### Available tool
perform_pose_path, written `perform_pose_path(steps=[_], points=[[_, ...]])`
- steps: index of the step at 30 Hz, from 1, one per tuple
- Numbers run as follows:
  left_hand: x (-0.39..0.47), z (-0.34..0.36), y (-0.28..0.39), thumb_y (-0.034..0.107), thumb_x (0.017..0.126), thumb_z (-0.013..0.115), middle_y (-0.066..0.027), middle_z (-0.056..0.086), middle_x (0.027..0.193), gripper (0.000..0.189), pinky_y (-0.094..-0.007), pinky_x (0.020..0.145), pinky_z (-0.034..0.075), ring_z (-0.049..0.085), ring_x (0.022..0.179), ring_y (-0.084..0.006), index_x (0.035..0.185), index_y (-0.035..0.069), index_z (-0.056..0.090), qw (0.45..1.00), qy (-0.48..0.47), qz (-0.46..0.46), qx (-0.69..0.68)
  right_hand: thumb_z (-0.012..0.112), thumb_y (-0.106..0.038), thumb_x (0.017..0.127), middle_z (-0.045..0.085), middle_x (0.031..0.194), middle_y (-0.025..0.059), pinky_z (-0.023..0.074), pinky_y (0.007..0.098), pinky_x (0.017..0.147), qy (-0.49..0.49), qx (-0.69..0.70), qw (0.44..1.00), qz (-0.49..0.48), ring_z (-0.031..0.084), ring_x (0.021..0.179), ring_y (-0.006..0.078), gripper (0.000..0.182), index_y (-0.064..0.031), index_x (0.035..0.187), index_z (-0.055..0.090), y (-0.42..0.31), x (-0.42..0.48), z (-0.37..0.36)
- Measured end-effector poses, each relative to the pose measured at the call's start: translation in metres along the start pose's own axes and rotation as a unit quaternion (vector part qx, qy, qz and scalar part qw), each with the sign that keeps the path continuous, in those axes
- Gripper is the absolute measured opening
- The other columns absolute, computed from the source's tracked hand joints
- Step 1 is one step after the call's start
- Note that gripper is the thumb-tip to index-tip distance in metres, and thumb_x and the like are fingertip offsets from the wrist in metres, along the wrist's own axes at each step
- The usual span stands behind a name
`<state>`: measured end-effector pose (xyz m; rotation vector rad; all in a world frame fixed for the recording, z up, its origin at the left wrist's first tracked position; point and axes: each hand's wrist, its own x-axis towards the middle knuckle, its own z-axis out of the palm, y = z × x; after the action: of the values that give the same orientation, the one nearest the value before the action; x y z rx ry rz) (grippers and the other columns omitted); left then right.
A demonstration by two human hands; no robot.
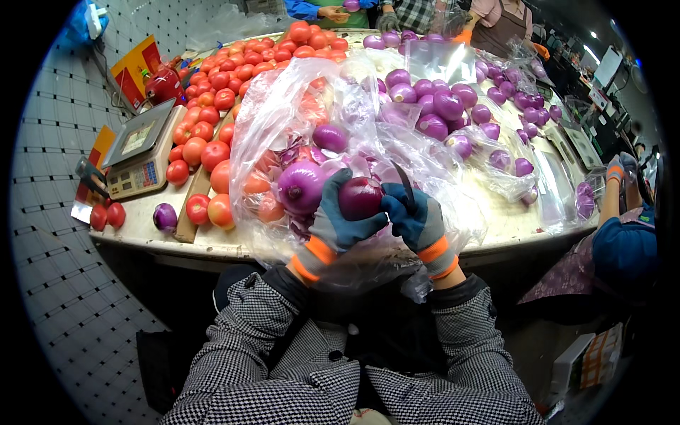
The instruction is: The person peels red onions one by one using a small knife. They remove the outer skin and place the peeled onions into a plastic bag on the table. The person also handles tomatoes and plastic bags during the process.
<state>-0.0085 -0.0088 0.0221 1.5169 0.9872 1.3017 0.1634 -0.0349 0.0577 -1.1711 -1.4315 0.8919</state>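
Observation:
Gloved in blue and grey, my left hand [340,215] holds a dark red onion [360,198] over the table's near edge. My right hand [417,215], in a matching glove, grips a small knife [406,185] whose dark blade points up and away, and its fingertips are at the onion's right side. Beneath and beyond both hands spreads a clear plastic bag [265,114] with loose onion skins. Just left of my left hand lies a large purple onion [302,187]; a smaller purple onion [330,138] sits farther back on the plastic.
Tomatoes [220,79] are heaped at the left, beside a digital scale [141,154]. Purple onions [447,105] are piled at the back right, near plastic bags [499,159]. Co-workers stand across the table, and a co-worker's arm [611,196] is at the right.

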Motion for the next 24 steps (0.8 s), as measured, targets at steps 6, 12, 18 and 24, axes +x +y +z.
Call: perform_pose_path(steps=[6, 12, 18, 24], points=[[-0.003, 0.004, -0.003, 0.023, 0.061, 0.089, -0.0113, 0.052, 0.122, 0.093, -0.0352, 0.093, 0.049, 0.055, 0.11, -0.0218, 0.135, 0.004, 0.036, 0.996, -0.021, 0.072, 0.057, 0.06, -0.011, 0.087, 0.059, 0.067, 0.0024, 0.0431, 0.0249, 0.052, -0.018, -0.081, 0.996, -0.037, 0.052, 0.057, 0.0099, 0.012, 0.0006, 0.087, 0.064, 0.019, 0.004, -0.007], [0.001, -0.004, 0.006, 0.016, 0.07, 0.081, -0.0129, 0.051, 0.123, 0.078, -0.0368, 0.095, 0.049, 0.054, 0.111, -0.0238, 0.135, 0.006, 0.039, 0.961, -0.117, -0.065, -0.24, 0.059, -0.022, 0.086, 0.059, 0.059, 0.01, 0.0468, 0.0329, 0.049, 0.049, -0.113, 0.969, 0.213, 0.057, 0.047, 0.0182, 0.021, -0.0021, 0.086, 0.066, 0.029, 0.018, -0.023], [0.004, -0.011, -0.002, 0.014, 0.082, 0.068, -0.0147, 0.054, 0.126, 0.061, -0.0525, 0.091, 0.052, 0.057, 0.113, -0.0334, 0.136, 0.008, 0.04, 0.88, -0.137, -0.17, -0.422, 0.061, -0.024, 0.089, 0.068, 0.089, 0.0163, 0.0512, 0.0349, 0.064, 0.036, -0.183, 0.981, 0.05, 0.066, 0.075, 0.0284, 0.024, -0.0029, 0.097, 0.067, 0.011, 0.006, -0.029], [0.005, -0.015, -0.015, 0.021, 0.085, 0.064, -0.014, 0.053, 0.129, 0.058, -0.0531, 0.094, 0.049, 0.055, 0.115, -0.0324, 0.137, 0.008, 0.041, 0.878, -0.153, -0.136, -0.433, 0.066, -0.014, 0.087, 0.065, 0.085, 0.0147, 0.0498, 0.0344, 0.06, 0.015, -0.308, 0.932, -0.192, 0.064, 0.07, 0.0284, 0.027, -0.0074, 0.113, 0.065, -0.006, -0.002, -0.027]])
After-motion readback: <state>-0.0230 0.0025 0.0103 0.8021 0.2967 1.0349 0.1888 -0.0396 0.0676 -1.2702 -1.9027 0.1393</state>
